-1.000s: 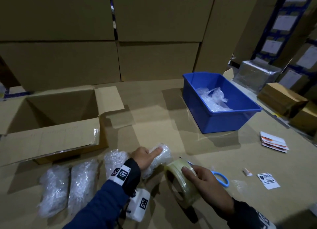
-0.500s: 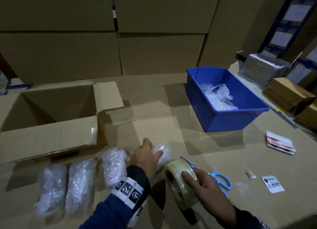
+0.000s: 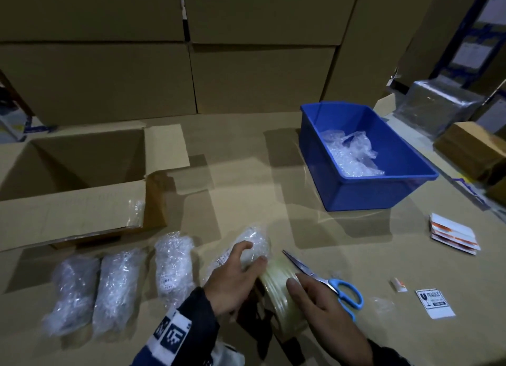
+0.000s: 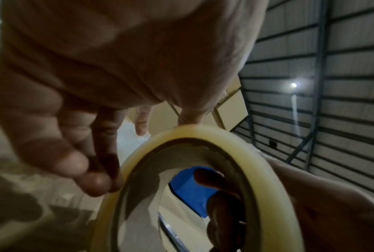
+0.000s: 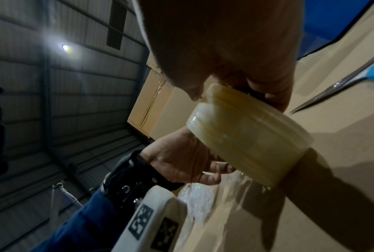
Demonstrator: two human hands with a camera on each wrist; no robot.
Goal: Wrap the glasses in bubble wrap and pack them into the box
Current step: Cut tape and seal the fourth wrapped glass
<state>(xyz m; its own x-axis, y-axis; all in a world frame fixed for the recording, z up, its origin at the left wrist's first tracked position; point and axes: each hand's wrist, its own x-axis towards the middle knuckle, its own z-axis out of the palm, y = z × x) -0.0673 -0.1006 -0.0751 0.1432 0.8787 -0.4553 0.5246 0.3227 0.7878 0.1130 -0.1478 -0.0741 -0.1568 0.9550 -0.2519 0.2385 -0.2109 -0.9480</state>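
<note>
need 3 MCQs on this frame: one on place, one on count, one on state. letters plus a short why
1. Where do the scissors lie?
A. in the blue bin
B. on the table, right of the tape roll
C. in the cardboard box

2. How many wrapped bundles lie in the row in front of the cardboard box?
A. two
B. four
C. six

3. What is the right hand doing?
A. gripping the tape roll
B. cutting with the scissors
C. hanging idle

Key: 1 B, they rest on the table beside the tape roll. 2 B, three bundles lie free and the left hand touches a fourth bundle. 3 A, its fingers curl through the roll's core in the left wrist view.
</note>
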